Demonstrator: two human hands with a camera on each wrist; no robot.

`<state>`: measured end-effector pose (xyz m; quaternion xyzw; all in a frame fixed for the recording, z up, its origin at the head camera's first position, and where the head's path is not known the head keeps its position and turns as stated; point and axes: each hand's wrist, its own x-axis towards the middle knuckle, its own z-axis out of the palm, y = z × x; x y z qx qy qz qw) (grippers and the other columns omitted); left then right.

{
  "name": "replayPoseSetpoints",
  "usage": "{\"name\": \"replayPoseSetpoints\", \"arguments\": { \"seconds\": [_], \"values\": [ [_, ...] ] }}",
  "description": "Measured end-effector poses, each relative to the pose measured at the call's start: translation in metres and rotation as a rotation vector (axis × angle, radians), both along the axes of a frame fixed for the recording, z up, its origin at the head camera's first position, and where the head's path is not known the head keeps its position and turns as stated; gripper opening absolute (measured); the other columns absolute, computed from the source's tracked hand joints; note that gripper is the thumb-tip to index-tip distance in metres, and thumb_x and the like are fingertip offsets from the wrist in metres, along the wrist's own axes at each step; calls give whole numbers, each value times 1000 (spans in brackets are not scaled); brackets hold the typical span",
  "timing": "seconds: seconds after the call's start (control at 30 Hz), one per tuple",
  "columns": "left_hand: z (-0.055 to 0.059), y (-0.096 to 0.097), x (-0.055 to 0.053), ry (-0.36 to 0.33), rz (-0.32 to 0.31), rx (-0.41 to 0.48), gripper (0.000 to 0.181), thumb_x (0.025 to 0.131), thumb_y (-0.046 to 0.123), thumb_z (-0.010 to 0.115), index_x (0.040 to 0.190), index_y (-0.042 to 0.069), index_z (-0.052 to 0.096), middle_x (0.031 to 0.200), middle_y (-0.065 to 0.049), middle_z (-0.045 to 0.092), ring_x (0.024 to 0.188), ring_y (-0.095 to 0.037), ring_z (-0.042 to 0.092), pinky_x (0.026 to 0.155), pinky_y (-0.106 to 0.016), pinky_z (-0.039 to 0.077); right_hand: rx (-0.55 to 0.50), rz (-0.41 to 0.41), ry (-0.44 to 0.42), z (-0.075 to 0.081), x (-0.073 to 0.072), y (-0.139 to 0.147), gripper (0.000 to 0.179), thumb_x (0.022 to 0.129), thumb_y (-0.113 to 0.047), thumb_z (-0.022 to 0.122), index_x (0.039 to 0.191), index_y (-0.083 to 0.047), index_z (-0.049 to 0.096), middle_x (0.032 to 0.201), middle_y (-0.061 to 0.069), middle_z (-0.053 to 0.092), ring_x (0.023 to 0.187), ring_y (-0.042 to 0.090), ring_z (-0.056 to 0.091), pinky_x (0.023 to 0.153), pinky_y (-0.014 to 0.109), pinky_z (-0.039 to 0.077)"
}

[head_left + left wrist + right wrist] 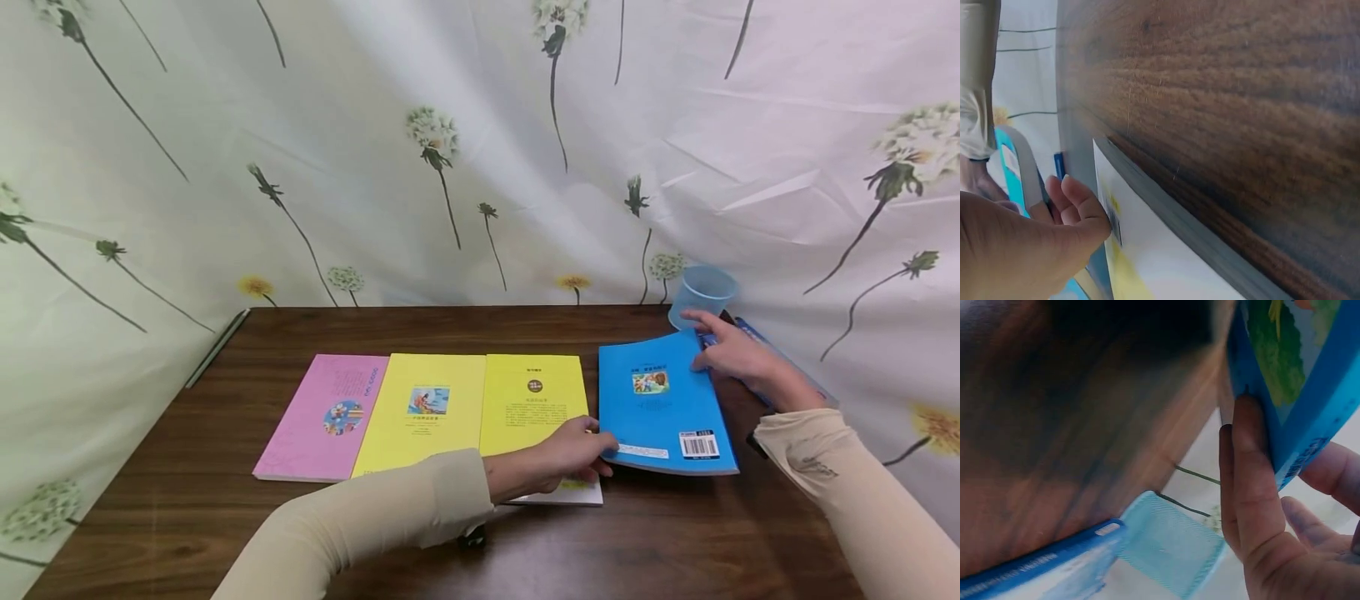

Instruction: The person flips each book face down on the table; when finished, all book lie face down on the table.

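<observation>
A blue book with a small picture and a barcode is held between both hands at the right of the table, raised and slightly bent. My left hand pinches its near left corner, thumb on top. At its far right edge, my right hand grips it; the right wrist view shows fingers along one face of the blue book and the thumb on the other side. Just left lies a yellow book, partly hidden under my left hand. Another yellow book and a pink book continue the row leftward.
A translucent blue cup stands at the back right, beyond my right hand. Another blue book lies beside it, partly hidden by my right arm in the head view. White floral cloth hangs behind the dark wooden table.
</observation>
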<state>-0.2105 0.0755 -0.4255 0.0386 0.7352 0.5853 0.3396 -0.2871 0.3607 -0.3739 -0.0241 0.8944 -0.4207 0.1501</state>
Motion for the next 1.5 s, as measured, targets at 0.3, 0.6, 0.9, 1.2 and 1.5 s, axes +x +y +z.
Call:
{"name": "replayPoseSetpoints", "arguments": {
  "seconds": [0.3,0.6,0.9,1.2,1.5],
  "values": [
    [4,-1,11,-60,-19,4,30,95,21,61,120,4,56,98,-12,63,69,-17,62,53,-24,54,-33,10,4,-27,-1,1,88,87,2,58,160,-5,9,156,40,13,137,61,26,105,74,34],
    [-2,-1,13,-92,-47,-9,32,95,21,61,121,3,58,102,-8,62,75,-17,64,58,-27,57,-10,8,-17,-50,-4,2,84,87,2,61,158,-1,16,154,40,17,129,58,40,95,66,49],
    [2,-12,10,-67,-140,-26,50,95,19,60,139,-2,51,117,-13,65,94,-24,69,74,-43,62,94,36,36,-54,-7,-2,78,86,-3,66,153,5,26,151,40,26,132,59,34,104,71,36],
    [11,-20,9,-145,-337,4,20,97,17,57,113,6,57,102,-13,67,85,-22,68,71,-44,62,137,62,-27,-52,-9,-1,77,87,-4,63,152,8,23,149,43,25,129,58,36,106,71,36],
    [14,-10,16,-178,-431,8,26,101,22,56,119,5,63,109,-9,65,101,-24,68,78,-44,61,139,30,-114,-52,-12,-6,78,91,-6,61,156,3,19,154,39,19,128,54,39,98,64,49]
  ]
}}
